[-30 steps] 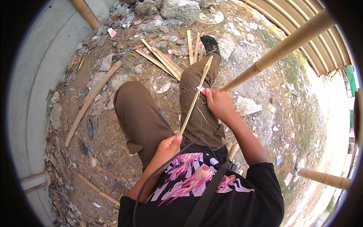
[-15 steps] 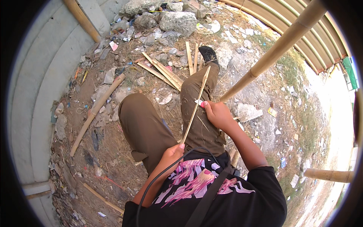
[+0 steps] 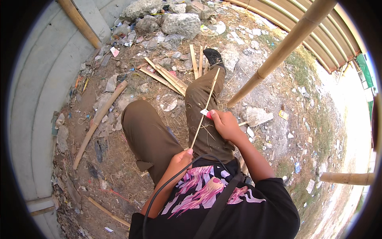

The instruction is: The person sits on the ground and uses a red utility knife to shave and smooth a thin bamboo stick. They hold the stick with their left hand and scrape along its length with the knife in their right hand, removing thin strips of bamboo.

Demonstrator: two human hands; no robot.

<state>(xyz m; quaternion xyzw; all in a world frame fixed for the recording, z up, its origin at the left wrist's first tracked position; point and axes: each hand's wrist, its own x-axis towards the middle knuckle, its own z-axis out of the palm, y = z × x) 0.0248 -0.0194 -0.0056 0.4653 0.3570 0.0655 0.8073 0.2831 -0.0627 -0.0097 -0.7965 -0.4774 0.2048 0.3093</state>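
A thin bamboo strip (image 3: pixel 211 92) slants up across my right trouser leg. My left hand (image 3: pixel 181 160) is closed round its lower end, close to my lap. In my right hand (image 3: pixel 225 125) is a small knife (image 3: pixel 208 114) with a pink-red handle, mostly covered by my fingers. Its pale blade lies across the strip at about mid-length. Fine bamboo shavings (image 3: pixel 207 131) cling to the trouser leg beneath.
Split bamboo pieces (image 3: pixel 169 79) lie beyond my knees. A bamboo pole (image 3: pixel 278 59) slants up at the right, and a cut length (image 3: pixel 99 119) rests at the left. Rocks (image 3: pixel 181 26) and litter cover the far ground. A grey wall (image 3: pixel 36 111) stands at the left.
My right hand and the knife have slid a little down the strip, closer to my left hand, which still grips the lower end. The whole view has shifted slightly.
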